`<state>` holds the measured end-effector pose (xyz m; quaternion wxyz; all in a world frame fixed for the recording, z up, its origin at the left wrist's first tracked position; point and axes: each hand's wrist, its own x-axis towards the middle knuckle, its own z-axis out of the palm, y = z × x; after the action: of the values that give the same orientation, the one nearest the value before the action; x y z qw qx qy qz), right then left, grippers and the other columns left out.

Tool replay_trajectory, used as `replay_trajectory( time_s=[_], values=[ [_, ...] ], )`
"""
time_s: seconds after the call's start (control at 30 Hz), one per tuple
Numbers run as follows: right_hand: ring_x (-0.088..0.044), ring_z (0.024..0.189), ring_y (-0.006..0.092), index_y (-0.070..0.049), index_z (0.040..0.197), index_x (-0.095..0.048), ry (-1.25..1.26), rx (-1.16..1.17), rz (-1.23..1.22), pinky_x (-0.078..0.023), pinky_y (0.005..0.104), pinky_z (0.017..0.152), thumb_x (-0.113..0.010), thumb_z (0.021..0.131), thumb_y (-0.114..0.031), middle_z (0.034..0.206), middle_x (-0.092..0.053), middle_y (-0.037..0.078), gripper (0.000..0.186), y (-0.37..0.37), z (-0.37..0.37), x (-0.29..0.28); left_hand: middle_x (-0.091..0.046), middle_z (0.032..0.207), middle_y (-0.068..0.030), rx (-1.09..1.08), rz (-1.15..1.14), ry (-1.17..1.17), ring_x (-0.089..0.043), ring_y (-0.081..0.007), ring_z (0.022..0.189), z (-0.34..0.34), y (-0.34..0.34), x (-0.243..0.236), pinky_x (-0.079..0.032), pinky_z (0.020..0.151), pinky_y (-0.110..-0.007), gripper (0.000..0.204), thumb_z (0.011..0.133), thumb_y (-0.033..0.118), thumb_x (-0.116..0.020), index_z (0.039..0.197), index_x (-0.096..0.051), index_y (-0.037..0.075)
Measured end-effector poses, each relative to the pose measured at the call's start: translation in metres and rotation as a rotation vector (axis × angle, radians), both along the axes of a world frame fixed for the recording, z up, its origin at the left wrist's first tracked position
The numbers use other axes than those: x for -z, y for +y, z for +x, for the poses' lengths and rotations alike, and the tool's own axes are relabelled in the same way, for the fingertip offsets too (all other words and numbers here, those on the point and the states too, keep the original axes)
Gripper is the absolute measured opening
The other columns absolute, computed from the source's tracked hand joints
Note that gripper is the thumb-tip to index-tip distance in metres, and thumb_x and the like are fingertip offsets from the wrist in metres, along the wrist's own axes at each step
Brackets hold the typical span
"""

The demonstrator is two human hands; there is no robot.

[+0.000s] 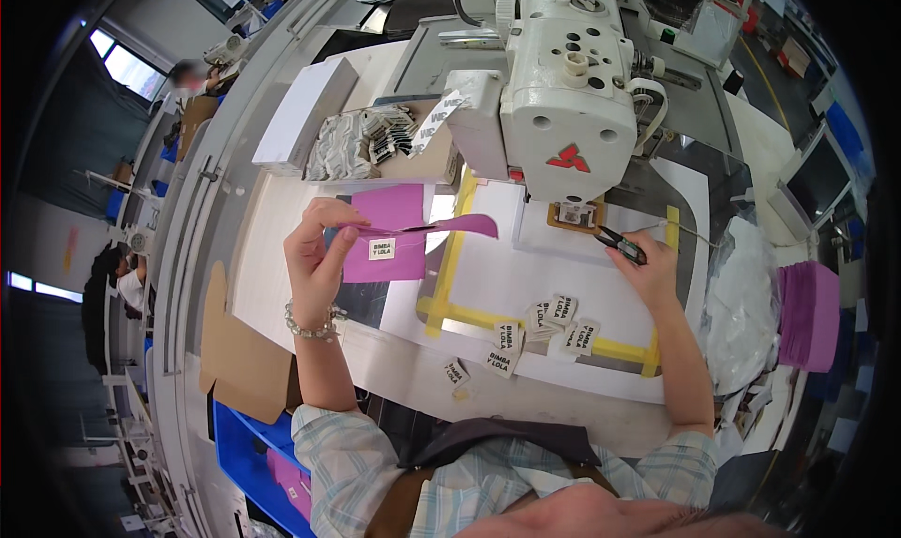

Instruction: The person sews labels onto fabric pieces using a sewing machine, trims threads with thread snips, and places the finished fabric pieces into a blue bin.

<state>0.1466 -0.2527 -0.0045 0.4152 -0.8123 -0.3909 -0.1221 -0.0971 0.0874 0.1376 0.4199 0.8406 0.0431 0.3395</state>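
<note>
My left hand [321,247], with a beaded bracelet at the wrist, pinches a purple fabric piece [474,225] raised nearly edge-on, its free end pointing right. Below it a flat purple fabric panel [388,200] lies on the table, with a pale square label [382,248] on it. My right hand [652,268] is closed round dark thread snips [624,247], whose tips reach to the brown-edged plate [575,216] under the sewing machine head [566,116]. Several loose pale labels [505,335] lie scattered on the near side of the white work surface.
A carton [427,169] of bundled labels and a white box [305,116] stand at the back left. Yellow tape [450,257] borders the sewing area. On the right are clear plastic [741,303] and stacked purple fabric [809,316]. A blue bin [246,463] sits at lower left.
</note>
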Motion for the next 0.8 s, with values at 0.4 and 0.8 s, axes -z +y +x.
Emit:
replay_trajectory(
  time_s=[0.4, 0.8],
  values=[
    [-0.055, 0.053, 0.0248, -0.010, 0.090, -0.064, -0.414, 0.070, -0.236, -0.044, 0.0354, 0.051, -0.083, 0.071, -0.023, 0.067, -0.063, 0.004, 0.030, -0.036, -0.028, 0.000, -0.067, 0.079, -0.0018, -0.524, 0.676, 0.790, -0.059, -0.0217, 0.095, -0.110, 0.024, 0.046, -0.035, 0.097, -0.041, 0.007, 0.078, 0.003, -0.068, 0.077, -0.070, 0.010],
    [-0.060, 0.059, 0.0283, -0.005, 0.090, -0.065, 0.104, 0.313, -0.068, -0.045, 0.0339, 0.053, -0.080, 0.075, -0.015, 0.070, -0.063, 0.011, 0.023, -0.056, -0.048, -0.004, -0.060, 0.126, -0.0095, -0.445, 0.276, 0.575, -0.053, -0.0259, 0.120, -0.080, 0.028, 0.082, -0.031, 0.102, -0.041, 0.027, 0.083, 0.016, -0.069, 0.110, -0.066, 0.010]
  ],
)
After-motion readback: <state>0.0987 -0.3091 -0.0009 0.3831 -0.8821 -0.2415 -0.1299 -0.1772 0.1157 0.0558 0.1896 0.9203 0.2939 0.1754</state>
